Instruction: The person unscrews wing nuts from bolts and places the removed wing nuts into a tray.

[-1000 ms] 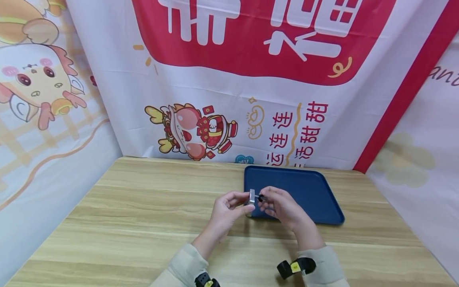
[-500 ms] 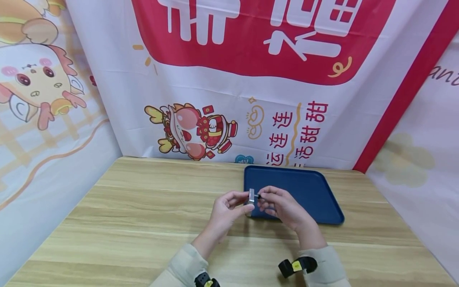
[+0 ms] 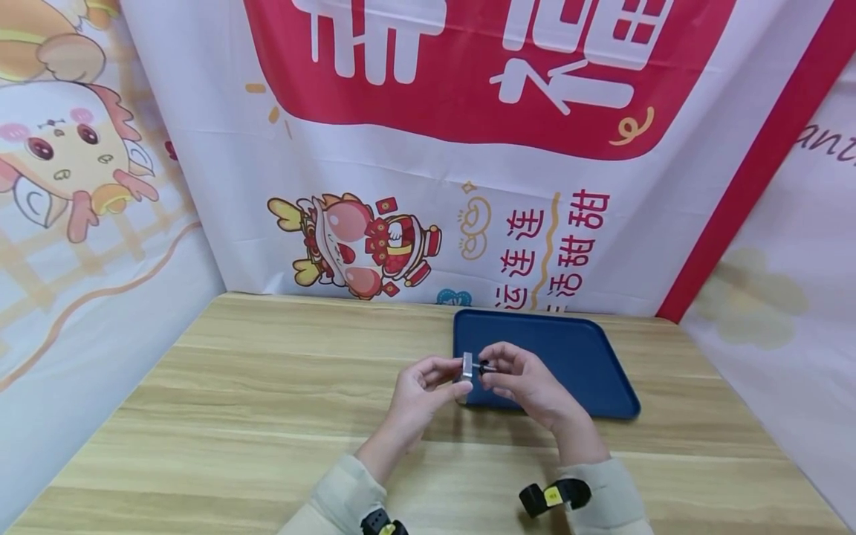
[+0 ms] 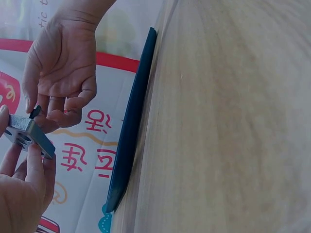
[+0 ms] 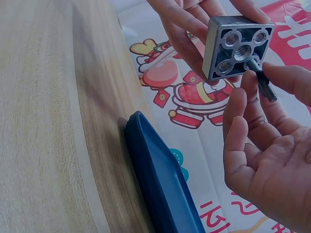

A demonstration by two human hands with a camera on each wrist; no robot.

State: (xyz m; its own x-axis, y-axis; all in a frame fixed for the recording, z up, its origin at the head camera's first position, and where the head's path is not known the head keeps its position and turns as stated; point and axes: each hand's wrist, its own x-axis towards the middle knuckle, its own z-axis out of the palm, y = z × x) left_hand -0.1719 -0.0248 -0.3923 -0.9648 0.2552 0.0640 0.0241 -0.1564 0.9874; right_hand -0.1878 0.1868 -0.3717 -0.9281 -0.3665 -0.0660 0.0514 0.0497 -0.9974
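My left hand (image 3: 416, 392) grips a square metal block (image 5: 212, 48) by its edges, above the table. The block's face has several round holes, the central one threaded. A threaded stud (image 5: 270, 93) with a black collar (image 5: 263, 77) stands out from one corner hole. My right hand (image 3: 531, 386) pinches the stud at the collar between thumb and finger, its other fingers loosely curled. In the left wrist view, the block (image 4: 43, 139) is seen from another side, with the black part (image 4: 35, 112) by the right thumb. How deep the stud sits is hidden.
A shallow blue tray (image 3: 582, 368) lies on the wooden table (image 3: 267, 416), behind and below my right hand. Printed cloth (image 3: 428, 163) hangs behind the table and at both sides. Black wrist straps (image 3: 555, 498) are on both sleeves.
The right fingers shift around the stud: they close in on the collar, then spread a little, showing more of it. My left hand and the block stay almost in place.
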